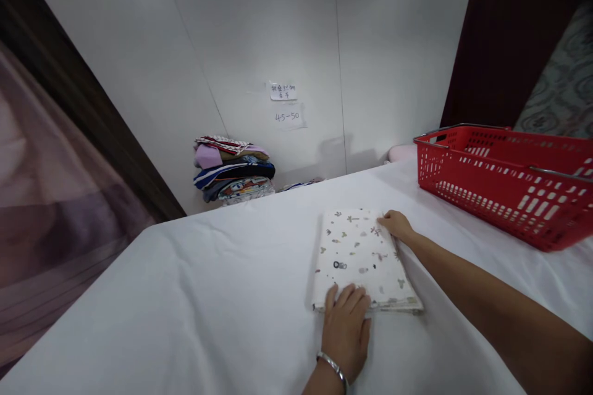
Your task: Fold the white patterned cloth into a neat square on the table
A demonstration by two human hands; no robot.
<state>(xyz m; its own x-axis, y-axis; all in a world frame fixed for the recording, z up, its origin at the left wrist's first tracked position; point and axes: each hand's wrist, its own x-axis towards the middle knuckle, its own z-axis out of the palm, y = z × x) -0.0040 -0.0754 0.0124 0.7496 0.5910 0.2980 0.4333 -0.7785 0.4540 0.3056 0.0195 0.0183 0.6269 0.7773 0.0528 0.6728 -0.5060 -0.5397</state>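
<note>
A folded white cloth [354, 253] with small printed plants and figures lies on the white-covered table [241, 296], its folded layers showing along the near edge. On that near edge rests my left hand [345, 324], palm down with fingers stretched out; a silver bracelet circles the wrist. My right hand [396, 224] is at the cloth's far right corner, fingers closed in a pinch on its edge. The fingertips there are partly hidden.
A red plastic basket [500, 188] with metal handles stands on the right. Beyond the table's far edge rises a stack of folded fabrics [234, 170]. Two paper notes [288, 116] are on the wall. A pinkish curtain [50, 216] hangs at left.
</note>
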